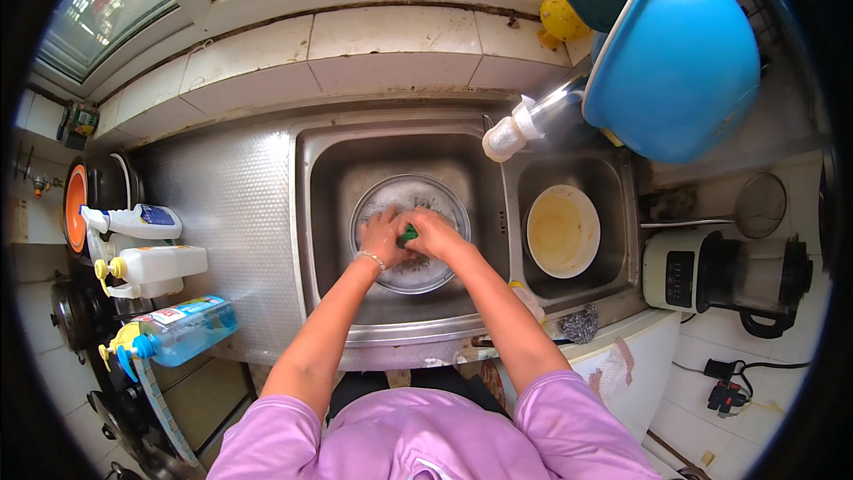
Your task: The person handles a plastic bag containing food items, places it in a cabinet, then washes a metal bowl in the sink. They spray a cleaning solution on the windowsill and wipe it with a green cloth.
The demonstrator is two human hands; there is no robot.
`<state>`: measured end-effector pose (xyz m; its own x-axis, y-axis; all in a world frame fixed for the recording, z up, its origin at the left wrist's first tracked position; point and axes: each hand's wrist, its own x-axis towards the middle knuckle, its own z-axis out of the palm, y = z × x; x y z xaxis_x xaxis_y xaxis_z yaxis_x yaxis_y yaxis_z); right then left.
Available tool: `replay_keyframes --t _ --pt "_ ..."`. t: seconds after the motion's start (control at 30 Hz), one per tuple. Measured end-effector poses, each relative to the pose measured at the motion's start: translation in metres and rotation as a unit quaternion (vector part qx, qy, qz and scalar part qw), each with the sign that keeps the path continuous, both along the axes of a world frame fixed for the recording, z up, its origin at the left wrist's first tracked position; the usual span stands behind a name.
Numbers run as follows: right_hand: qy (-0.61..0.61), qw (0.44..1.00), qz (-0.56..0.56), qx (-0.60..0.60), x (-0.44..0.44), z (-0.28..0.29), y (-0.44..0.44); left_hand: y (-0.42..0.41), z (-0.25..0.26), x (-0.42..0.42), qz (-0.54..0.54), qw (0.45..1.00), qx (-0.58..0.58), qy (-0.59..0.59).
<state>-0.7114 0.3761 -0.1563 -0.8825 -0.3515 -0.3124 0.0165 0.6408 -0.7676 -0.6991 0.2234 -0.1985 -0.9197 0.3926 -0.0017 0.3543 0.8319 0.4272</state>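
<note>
A round metal pan or lid (436,275) with whitish suds and dark specks lies in the large steel sink basin (333,167). Over its middle, my right hand (430,232) is closed around a small green object (406,235), possibly a scouring pad, mostly hidden by the fingers. Close beside it, my left hand (383,237) rests on the round metal piece, its fingers spread; whether it also touches the green object cannot be told.
A stained white bowl (563,231) sits in the smaller basin. The faucet (513,137) and a blue plastic basin (680,60) overhang the right side. Bottles, one with blue liquid (193,331), stand at left. A steel scourer (580,325) and blender (726,280) are at right.
</note>
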Motion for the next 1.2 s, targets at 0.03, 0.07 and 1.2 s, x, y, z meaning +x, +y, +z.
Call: replay_keyframes --t 0.03,0.07,1.2 --pt "-0.042 0.996 -0.011 -0.082 -0.003 0.023 -0.002 -0.002 -0.007 -0.003 0.0 0.994 0.075 -0.085" --pt "-0.086 0.982 -0.022 -0.165 -0.003 0.044 -0.004 -0.005 -0.011 -0.006 0.0 0.974 0.147 -0.17" --pt "-0.423 0.182 -0.048 -0.886 0.062 0.088 -0.085 0.014 0.059 0.01 0.031 0.277 0.819 -0.501"
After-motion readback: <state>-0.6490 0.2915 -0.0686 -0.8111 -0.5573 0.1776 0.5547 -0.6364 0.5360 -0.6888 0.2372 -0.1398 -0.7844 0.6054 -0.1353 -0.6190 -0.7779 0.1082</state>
